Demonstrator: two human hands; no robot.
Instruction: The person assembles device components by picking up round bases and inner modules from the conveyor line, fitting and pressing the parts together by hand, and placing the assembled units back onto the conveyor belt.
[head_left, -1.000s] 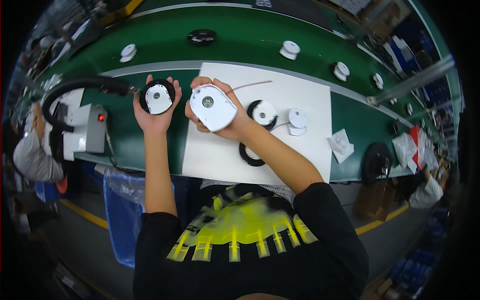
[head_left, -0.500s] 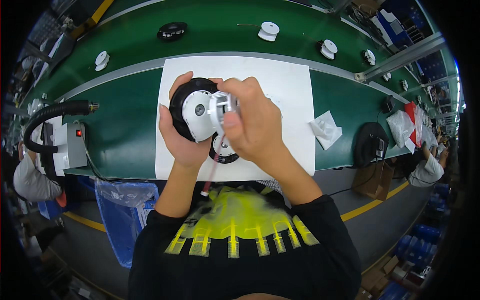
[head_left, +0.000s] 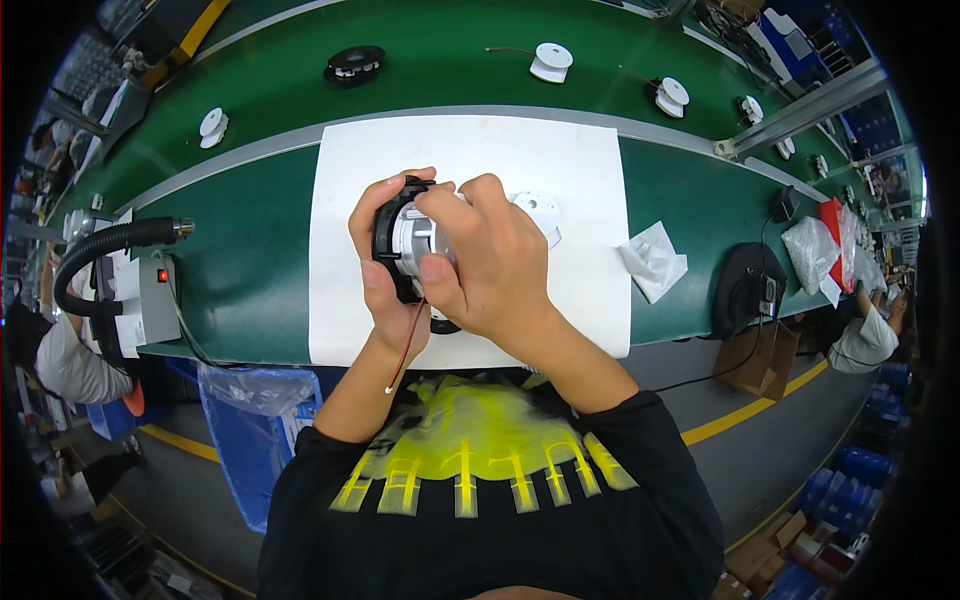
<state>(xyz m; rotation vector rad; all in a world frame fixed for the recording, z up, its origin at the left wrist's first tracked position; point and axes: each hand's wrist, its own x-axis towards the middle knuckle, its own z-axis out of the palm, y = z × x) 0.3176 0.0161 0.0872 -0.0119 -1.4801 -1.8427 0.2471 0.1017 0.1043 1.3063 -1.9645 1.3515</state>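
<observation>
Covering most of one black round part (head_left: 388,245), left hand (head_left: 385,275) and right hand (head_left: 495,265) grasp it; one white piece (head_left: 540,212) behind, probably plastic.

the mat (head_left: 470,160) was white, the belt (head_left: 250,260) green, the round part (head_left: 400,240) black and silver, its wire (head_left: 405,345) red, the shirt (head_left: 470,470) black with yellow print.

A white mat (head_left: 470,160) lies on the green worktop (head_left: 250,260). A crumpled white cloth (head_left: 653,260) sits right of it. On the conveyor belt (head_left: 440,50) behind rest a black round part (head_left: 354,64) and white spools (head_left: 551,62). At left, a black hose (head_left: 100,250) curves above a grey box (head_left: 150,300).
</observation>
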